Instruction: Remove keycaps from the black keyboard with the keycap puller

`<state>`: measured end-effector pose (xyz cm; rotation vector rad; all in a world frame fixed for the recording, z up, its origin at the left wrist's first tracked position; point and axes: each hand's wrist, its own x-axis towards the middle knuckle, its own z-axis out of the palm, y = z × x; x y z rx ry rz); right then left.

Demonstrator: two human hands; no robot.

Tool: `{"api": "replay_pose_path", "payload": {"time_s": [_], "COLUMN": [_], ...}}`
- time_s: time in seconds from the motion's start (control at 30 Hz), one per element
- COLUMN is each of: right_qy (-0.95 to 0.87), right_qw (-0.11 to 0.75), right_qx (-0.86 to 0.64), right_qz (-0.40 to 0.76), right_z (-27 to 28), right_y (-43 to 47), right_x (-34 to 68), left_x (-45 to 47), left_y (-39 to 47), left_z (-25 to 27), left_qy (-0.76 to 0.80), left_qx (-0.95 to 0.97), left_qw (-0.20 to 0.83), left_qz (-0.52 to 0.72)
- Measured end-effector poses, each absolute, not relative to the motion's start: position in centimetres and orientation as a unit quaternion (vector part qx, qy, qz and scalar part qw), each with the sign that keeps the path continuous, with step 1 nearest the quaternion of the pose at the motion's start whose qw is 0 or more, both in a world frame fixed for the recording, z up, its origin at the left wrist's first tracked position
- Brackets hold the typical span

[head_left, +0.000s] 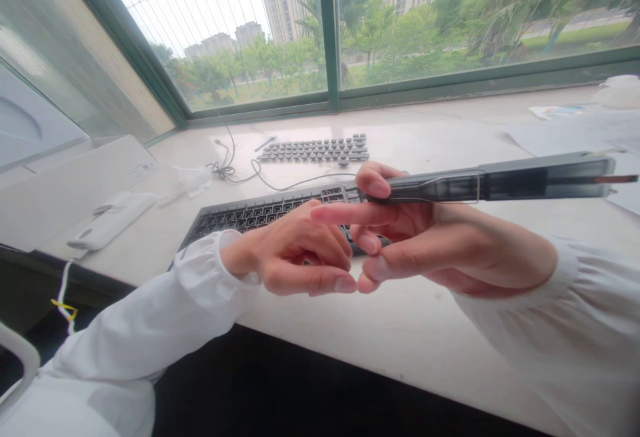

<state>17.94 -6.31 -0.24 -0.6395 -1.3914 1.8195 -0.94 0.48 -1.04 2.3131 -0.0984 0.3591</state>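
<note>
My right hand (425,243) has a long, dark, translucent tool (480,180) lodged between its fingers, with a thin wire loop along the tool's side. A brownish tip sticks out at the tool's right end. Its thumb and a finger are pinched together, close to the left hand's thumb tip. My left hand (300,250) is closed, its fingers curled and its thumb pointing right; anything inside is hidden. Under and behind both hands lies a black keyboard (240,210) with many of its keycaps off. My hands cover part of it.
Loose black keycaps (315,150) lie in rows behind the keyboard, beside a coiled black cable (225,169). At left are a white device (113,220) and a white box (80,190). Papers (565,133) lie at right. A green-framed window (329,37) stands behind.
</note>
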Motion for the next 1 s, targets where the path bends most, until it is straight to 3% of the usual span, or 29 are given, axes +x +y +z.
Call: {"api": "replay_pose_path", "payload": {"time_s": [1.0], "right_qy": [-0.461], "right_qw": [0.375], "right_qx": [-0.274], "right_qz": [0.756], "right_z": [-0.16], "right_y": [-6.3], "right_x": [18.18], "left_x": [-0.26], "left_y": [0.22], "left_z": [-0.67], "left_qy": [-0.06], "left_qx": [0.912], "left_qw": [0.376], "left_qz": [0.15]}}
